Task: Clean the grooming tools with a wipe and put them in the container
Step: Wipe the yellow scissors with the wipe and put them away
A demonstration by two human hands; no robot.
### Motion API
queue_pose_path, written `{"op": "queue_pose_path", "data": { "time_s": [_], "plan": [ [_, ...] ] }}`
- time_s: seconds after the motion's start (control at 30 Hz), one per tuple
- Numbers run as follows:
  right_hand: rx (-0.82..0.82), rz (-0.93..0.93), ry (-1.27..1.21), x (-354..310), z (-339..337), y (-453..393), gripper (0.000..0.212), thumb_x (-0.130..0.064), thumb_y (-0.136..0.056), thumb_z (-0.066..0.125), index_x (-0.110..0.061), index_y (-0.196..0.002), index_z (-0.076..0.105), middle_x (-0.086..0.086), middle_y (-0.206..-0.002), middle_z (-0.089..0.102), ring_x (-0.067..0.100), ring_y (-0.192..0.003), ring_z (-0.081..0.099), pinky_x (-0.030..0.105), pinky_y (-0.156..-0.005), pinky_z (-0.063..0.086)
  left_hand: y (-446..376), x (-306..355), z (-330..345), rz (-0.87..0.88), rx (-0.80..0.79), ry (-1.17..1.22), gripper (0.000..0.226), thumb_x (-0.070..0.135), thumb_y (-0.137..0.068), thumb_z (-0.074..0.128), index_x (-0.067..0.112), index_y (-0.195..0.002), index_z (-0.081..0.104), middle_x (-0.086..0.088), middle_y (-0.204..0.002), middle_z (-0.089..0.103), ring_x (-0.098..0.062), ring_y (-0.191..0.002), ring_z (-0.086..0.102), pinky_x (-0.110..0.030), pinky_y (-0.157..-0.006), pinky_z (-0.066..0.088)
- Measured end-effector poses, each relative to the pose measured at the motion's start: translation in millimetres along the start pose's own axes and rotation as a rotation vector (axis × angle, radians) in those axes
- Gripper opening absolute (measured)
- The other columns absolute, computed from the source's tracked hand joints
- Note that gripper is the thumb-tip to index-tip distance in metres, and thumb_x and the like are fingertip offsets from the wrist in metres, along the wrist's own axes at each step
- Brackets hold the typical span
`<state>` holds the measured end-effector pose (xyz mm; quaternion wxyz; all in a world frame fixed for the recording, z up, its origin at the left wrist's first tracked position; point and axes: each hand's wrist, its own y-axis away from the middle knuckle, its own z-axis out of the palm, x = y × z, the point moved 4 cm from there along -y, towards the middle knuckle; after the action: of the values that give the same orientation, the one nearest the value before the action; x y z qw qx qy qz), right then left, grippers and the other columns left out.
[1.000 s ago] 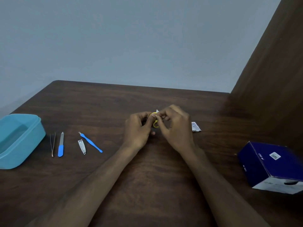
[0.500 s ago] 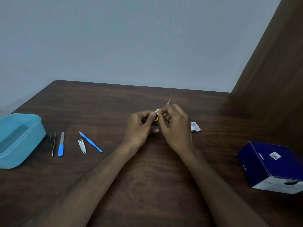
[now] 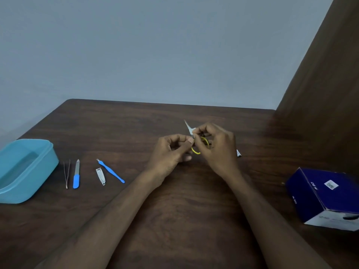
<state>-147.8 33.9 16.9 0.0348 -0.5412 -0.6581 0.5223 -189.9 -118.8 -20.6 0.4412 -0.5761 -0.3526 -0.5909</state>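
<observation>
- Head view: we see both hands meeting over the middle of the dark wood worktop (image 3: 194, 200).
- Left hand (image 3: 171, 152): fingers curled, thumb and forefinger pinching the yellow-handled scissors (image 3: 196, 150) near the pivot; yellow loops hang below and between the two hands.
- Right hand (image 3: 215, 146): fingers curled in, tips pinching a white wipe (image 3: 191, 130) against the scissors' blades; pointed metal tip sticks up and to the left past the wipe.
- Scissors are held in the air above the worktop, not in the container.
- Teal container (image 3: 29, 167) sits open at the far left edge of the worktop; we can't make out anything inside.
- Just right of the container, in a row on the worktop: tweezers (image 3: 67, 174), then blue-handled nail file (image 3: 76, 174) just beside them, both lying roughly straight.
- Further right: small metal nail clipper (image 3: 101, 176), and a blue cuticle pusher (image 3: 110, 170) lying diagonally just beside it, apart from it.
- Torn sachet (image 3: 238, 153) peeks out behind the right hand, flat on the worktop.
- Dark blue box (image 3: 326, 195) rests at the right edge, well apart from the hands.
- Grey wall (image 3: 155, 45) behind, brown wooden panel (image 3: 330, 94) on the right.
</observation>
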Motion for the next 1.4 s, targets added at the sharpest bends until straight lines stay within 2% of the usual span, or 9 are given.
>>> {"op": "queue_pose_path", "data": {
  "time_s": [0.1,0.27,0.43,0.6,0.77,0.93,1.1,1.27,1.4],
  "plan": [
    [-0.022,-0.036,-0.016,-3.3,0.1,-0.7,0.004,-0.007,-0.093,0.077,-0.010,-0.094,0.075,-0.002,-0.095,0.075,0.007,-0.084,0.069,0.027,-0.075,0.055,0.0,-0.7,-0.8,-0.028,-0.023,0.013,0.021,0.009,-0.100,0.073,-0.009,-0.111,0.073,-0.010,-0.082,0.069,-0.008,-0.072,0.067,-0.018,-0.070,0.060],
    [0.140,-0.019,-0.054,-8.3,-4.1,1.9,0.002,-0.008,-0.097,0.073,-0.007,-0.098,0.074,0.003,-0.110,0.065,0.013,-0.092,0.070,0.037,-0.077,0.061,-2.3,2.1,-4.3,-0.042,0.044,0.186,0.025,0.001,-0.096,0.075,0.004,-0.120,0.074,-0.003,-0.077,0.069,-0.007,-0.076,0.070,-0.019,-0.074,0.061],
    [0.096,0.067,-0.026,-3.3,7.8,7.8,0.005,-0.009,-0.094,0.074,-0.015,-0.094,0.073,-0.005,-0.100,0.068,0.009,-0.084,0.070,0.041,-0.067,0.061,-1.1,5.2,-7.4,-0.064,0.087,0.289,0.020,0.001,-0.094,0.076,0.009,-0.113,0.076,-0.009,-0.091,0.077,-0.011,-0.079,0.074,-0.019,-0.075,0.062],
    [0.093,0.031,-0.030,-1.6,1.2,3.5,0.005,-0.005,-0.093,0.075,-0.009,-0.091,0.074,0.000,-0.097,0.070,0.008,-0.082,0.071,0.034,-0.070,0.063,1.4,6.7,-4.9,-0.064,0.102,0.253,0.009,0.005,-0.095,0.076,0.008,-0.103,0.078,-0.012,-0.092,0.080,-0.016,-0.081,0.078,-0.023,-0.075,0.063],
    [0.109,-0.001,0.085,0.1,4.8,3.3,0.002,-0.010,-0.093,0.073,-0.009,-0.094,0.075,0.005,-0.111,0.063,0.021,-0.096,0.068,0.041,-0.082,0.060,0.6,4.3,-8.3,-0.024,0.198,0.255,0.004,0.006,-0.096,0.076,0.006,-0.097,0.080,-0.007,-0.089,0.081,-0.014,-0.085,0.078,-0.024,-0.076,0.064],
    [0.072,-0.139,0.156,-24.8,12.0,12.6,0.004,-0.013,-0.089,0.078,-0.012,-0.090,0.074,0.008,-0.116,0.059,0.021,-0.104,0.051,0.025,-0.088,0.043,-0.2,3.4,-8.6,0.005,0.260,0.242,0.009,0.007,-0.097,0.076,0.014,-0.092,0.080,-0.007,-0.085,0.078,-0.012,-0.082,0.075,-0.024,-0.071,0.062],
    [0.107,0.015,0.242,-1.2,9.1,8.2,0.007,-0.022,-0.089,0.078,-0.016,-0.088,0.073,0.008,-0.118,0.057,0.025,-0.102,0.051,0.034,-0.089,0.041,-4.4,-0.4,-13.4,-0.008,0.331,0.292,0.004,0.008,-0.096,0.077,0.009,-0.095,0.080,-0.002,-0.074,0.075,-0.007,-0.069,0.070,-0.020,-0.065,0.060],
    [0.001,-0.064,0.167,-18.7,23.4,14.8,0.006,-0.022,-0.088,0.077,-0.017,-0.092,0.075,0.003,-0.120,0.057,0.023,-0.103,0.052,0.035,-0.085,0.048,-3.9,-1.5,-11.7,0.000,0.329,0.290,0.004,0.005,-0.096,0.075,0.007,-0.094,0.078,0.000,-0.075,0.077,-0.005,-0.068,0.072,-0.017,-0.068,0.060],
    [0.065,0.002,0.229,-5.8,12.8,10.2,0.004,-0.026,-0.085,0.076,-0.022,-0.087,0.074,0.002,-0.118,0.057,0.024,-0.100,0.052,0.040,-0.084,0.047,-5.6,-3.4,-14.7,-0.006,0.358,0.332,0.003,0.006,-0.095,0.077,0.008,-0.094,0.079,-0.002,-0.076,0.078,-0.008,-0.068,0.070,-0.018,-0.069,0.061]
  ]
}}
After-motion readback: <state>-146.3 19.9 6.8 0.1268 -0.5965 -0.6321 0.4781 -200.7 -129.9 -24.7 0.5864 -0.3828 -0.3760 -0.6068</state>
